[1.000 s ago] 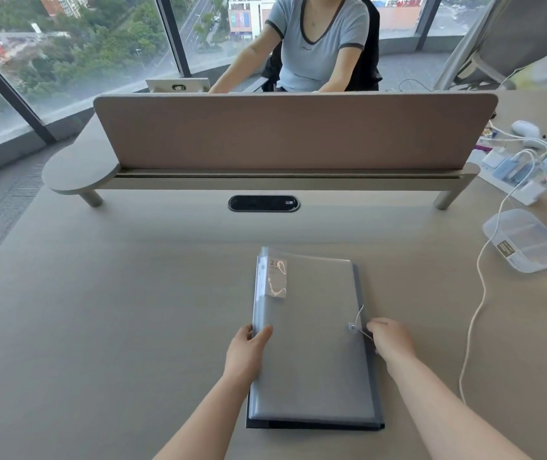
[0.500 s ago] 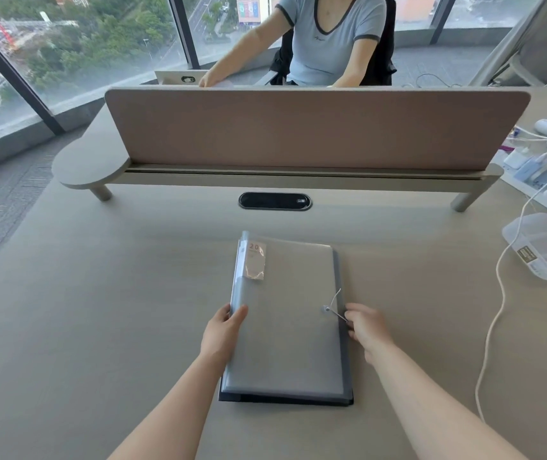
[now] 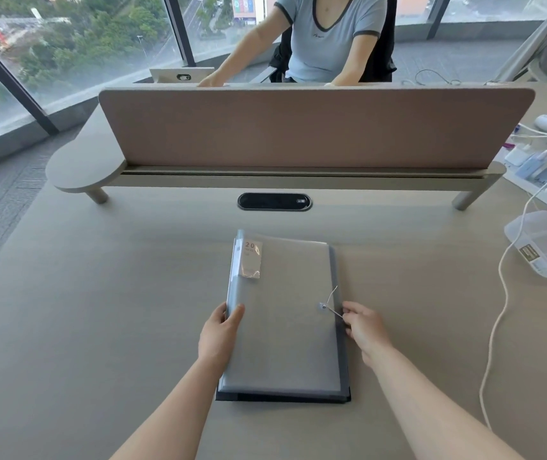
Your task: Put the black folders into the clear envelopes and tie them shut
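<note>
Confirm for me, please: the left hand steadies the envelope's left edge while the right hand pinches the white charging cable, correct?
Not quite. In the head view the right hand pinches the envelope's thin closure string, not the white cable, which lies untouched. The left hand does steady the clear envelope.

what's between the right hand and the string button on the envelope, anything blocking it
Nothing visible blocks it. The right hand already pinches the string right beside the button on the clear envelope, while the left hand holds the envelope's left edge.
</note>
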Demonstrator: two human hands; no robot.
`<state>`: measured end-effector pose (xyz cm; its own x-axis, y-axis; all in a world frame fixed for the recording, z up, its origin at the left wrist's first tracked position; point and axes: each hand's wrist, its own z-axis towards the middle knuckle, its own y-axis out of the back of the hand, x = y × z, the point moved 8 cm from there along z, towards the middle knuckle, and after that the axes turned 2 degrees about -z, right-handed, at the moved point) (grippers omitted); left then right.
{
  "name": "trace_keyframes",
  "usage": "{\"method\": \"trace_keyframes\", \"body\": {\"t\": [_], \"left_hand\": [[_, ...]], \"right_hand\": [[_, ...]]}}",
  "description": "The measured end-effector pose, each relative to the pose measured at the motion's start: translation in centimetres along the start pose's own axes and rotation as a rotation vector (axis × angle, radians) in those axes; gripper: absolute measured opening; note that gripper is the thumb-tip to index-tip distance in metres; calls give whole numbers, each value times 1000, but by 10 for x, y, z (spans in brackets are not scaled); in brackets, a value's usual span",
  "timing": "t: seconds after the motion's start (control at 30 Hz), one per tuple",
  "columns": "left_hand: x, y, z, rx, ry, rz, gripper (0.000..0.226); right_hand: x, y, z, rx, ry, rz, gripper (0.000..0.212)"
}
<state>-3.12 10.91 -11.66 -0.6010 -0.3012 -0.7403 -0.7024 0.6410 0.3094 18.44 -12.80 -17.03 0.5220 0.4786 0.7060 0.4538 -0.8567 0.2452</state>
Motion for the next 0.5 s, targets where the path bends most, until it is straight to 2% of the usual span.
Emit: {"method": "trace_keyframes", "body": {"t": [0.17,0.27,0.33,0.5], "left_hand": [[-1,-3,3,18,-13,-14,26],[2,-2,6,16,-1,-19,58],[4,-1,6,15,0,-13,67],[5,5,-1,2,-36,-44,62]], "right_hand": [[2,1,-6,7,29,33,38],[-4,6,-12,-19,31,21,40],[-13,15,-16,-58,38,3,37],[-37,47,-31,-142,57,11,19]]}}
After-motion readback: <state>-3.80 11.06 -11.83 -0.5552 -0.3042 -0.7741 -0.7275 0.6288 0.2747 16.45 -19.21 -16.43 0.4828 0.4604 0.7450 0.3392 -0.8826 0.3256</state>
